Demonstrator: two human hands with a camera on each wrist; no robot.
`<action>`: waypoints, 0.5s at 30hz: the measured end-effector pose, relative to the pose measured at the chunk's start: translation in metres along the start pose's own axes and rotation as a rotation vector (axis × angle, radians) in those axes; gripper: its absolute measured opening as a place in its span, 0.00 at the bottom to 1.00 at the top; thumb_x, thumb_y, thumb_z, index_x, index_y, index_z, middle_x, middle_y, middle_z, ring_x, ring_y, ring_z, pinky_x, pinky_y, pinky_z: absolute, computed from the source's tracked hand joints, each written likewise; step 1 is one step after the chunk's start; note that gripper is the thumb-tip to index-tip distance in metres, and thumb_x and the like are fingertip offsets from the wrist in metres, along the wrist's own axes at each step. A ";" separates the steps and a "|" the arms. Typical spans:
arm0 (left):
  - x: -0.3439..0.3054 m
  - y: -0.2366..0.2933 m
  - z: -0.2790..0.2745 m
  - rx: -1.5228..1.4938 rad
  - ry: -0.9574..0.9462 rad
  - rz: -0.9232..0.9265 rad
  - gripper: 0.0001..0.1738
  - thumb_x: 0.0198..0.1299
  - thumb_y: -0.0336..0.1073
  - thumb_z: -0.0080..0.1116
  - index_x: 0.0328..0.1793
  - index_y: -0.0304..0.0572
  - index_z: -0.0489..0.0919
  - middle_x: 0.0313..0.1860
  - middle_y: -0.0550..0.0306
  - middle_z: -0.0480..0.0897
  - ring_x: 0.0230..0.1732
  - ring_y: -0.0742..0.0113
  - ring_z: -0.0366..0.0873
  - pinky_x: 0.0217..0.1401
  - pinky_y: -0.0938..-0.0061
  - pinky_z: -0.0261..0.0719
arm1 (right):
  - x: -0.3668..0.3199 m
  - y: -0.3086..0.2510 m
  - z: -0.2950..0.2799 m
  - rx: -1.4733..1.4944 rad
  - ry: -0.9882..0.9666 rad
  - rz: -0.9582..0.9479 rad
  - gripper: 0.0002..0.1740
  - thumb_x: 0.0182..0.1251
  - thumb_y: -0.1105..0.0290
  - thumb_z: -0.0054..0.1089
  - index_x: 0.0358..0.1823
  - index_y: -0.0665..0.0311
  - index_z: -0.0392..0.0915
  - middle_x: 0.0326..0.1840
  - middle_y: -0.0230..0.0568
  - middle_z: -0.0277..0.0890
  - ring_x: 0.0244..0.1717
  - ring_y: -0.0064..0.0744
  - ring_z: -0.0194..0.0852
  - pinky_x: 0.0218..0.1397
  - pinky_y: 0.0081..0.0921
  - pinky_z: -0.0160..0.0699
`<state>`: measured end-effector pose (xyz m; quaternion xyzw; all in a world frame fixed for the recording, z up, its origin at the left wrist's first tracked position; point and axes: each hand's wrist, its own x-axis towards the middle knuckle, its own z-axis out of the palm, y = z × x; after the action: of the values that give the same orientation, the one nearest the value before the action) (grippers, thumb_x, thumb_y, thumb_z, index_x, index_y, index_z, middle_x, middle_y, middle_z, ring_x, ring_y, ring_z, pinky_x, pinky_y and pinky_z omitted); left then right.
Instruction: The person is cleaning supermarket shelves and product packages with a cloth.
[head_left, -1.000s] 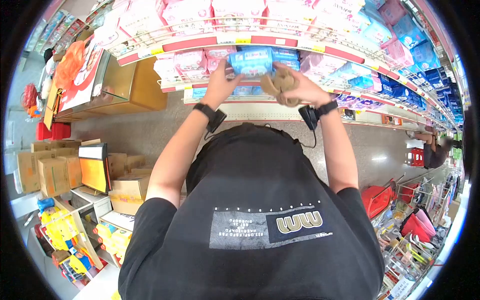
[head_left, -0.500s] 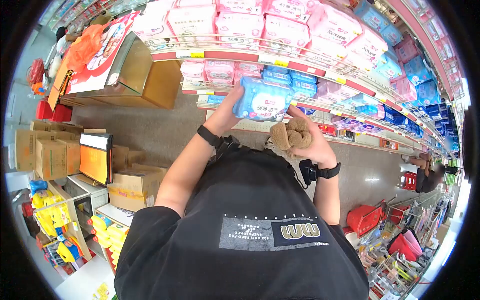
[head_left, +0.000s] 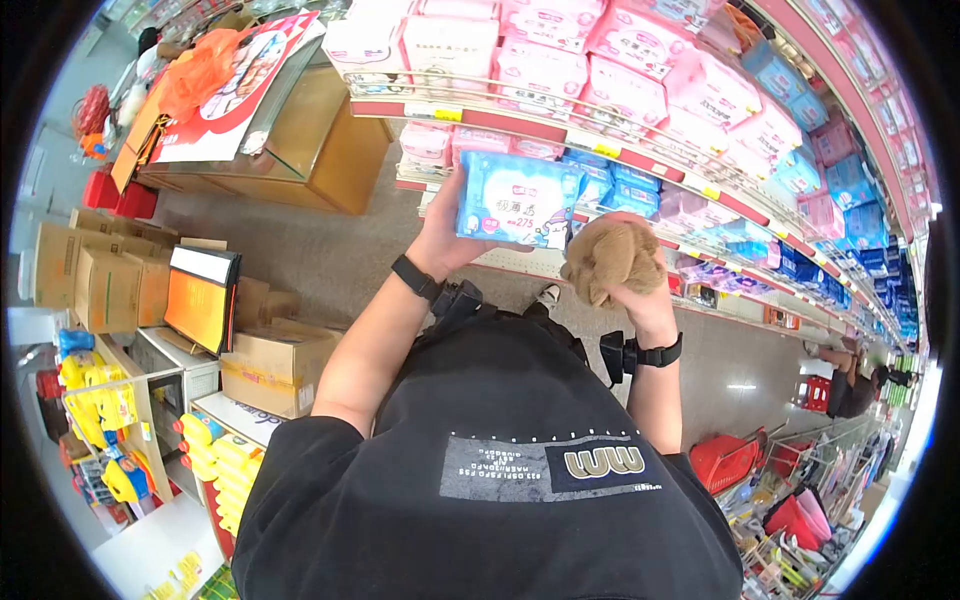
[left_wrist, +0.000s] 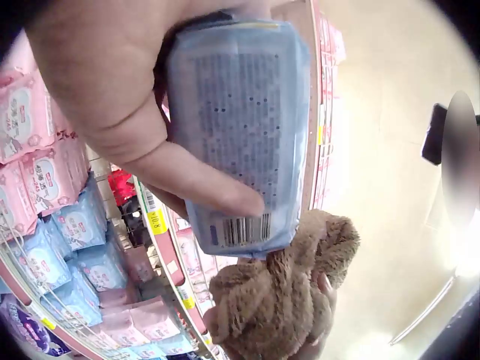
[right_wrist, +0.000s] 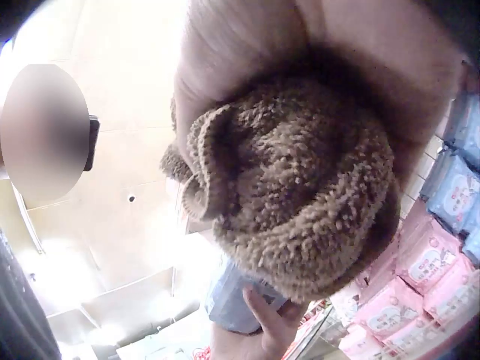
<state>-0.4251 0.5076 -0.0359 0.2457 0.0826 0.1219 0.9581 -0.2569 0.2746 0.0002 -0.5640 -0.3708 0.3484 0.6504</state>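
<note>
My left hand point(head_left: 440, 232) grips a blue pack of sanitary pads point(head_left: 517, 200) by its left side, the printed front facing up toward my head. In the left wrist view a finger lies across the back of the pack point(left_wrist: 238, 142), just above its barcode. My right hand point(head_left: 648, 300) holds a bunched brown cloth point(head_left: 612, 262) with a fluffy pile. The cloth point(right_wrist: 300, 180) fills the palm in the right wrist view and hides most of the fingers. It sits just right of the pack.
Shelves ahead carry pink packs point(head_left: 540, 75) above and blue packs point(head_left: 632, 192) below, behind a wire rail. A glass-topped counter point(head_left: 300, 150) stands at the left, with cardboard boxes point(head_left: 105, 285) nearer me. A red basket point(head_left: 722, 460) is at the right; another person point(head_left: 850, 385) is farther off.
The left hand has drawn the blue pack back from the lower shelf and turned its front upward. The right hand with the brown cloth has come back too and moved right, apart from the pack.
</note>
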 end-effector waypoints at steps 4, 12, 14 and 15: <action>-0.006 0.005 -0.014 -0.002 -0.079 0.067 0.49 0.72 0.72 0.46 0.88 0.49 0.55 0.84 0.44 0.64 0.80 0.34 0.64 0.71 0.24 0.67 | 0.005 0.002 0.014 0.015 0.287 -0.079 0.45 0.50 0.74 0.79 0.72 0.64 0.67 0.67 0.39 0.73 0.70 0.36 0.71 0.75 0.38 0.71; -0.003 -0.002 -0.004 0.070 -0.121 0.066 0.47 0.74 0.62 0.53 0.87 0.42 0.54 0.81 0.45 0.67 0.79 0.45 0.69 0.75 0.38 0.73 | 0.048 -0.022 0.059 -0.496 0.300 -0.349 0.39 0.51 0.76 0.80 0.66 0.63 0.72 0.63 0.43 0.76 0.66 0.39 0.76 0.69 0.37 0.75; 0.003 -0.002 -0.005 0.104 -0.099 0.063 0.45 0.76 0.60 0.53 0.87 0.42 0.53 0.81 0.47 0.67 0.79 0.50 0.69 0.77 0.49 0.74 | 0.059 -0.018 0.055 -0.630 0.273 -0.411 0.36 0.50 0.77 0.80 0.63 0.65 0.74 0.61 0.43 0.78 0.64 0.37 0.77 0.67 0.34 0.76; 0.003 -0.001 -0.001 0.154 -0.081 0.068 0.44 0.77 0.59 0.52 0.87 0.42 0.53 0.81 0.48 0.68 0.79 0.51 0.70 0.77 0.51 0.74 | 0.061 -0.022 0.058 -0.682 0.309 -0.430 0.34 0.46 0.78 0.80 0.59 0.63 0.76 0.59 0.44 0.79 0.61 0.42 0.79 0.65 0.37 0.77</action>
<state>-0.4220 0.5081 -0.0376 0.3262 0.0447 0.1376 0.9342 -0.2777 0.3529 0.0325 -0.7020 -0.4720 -0.0262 0.5326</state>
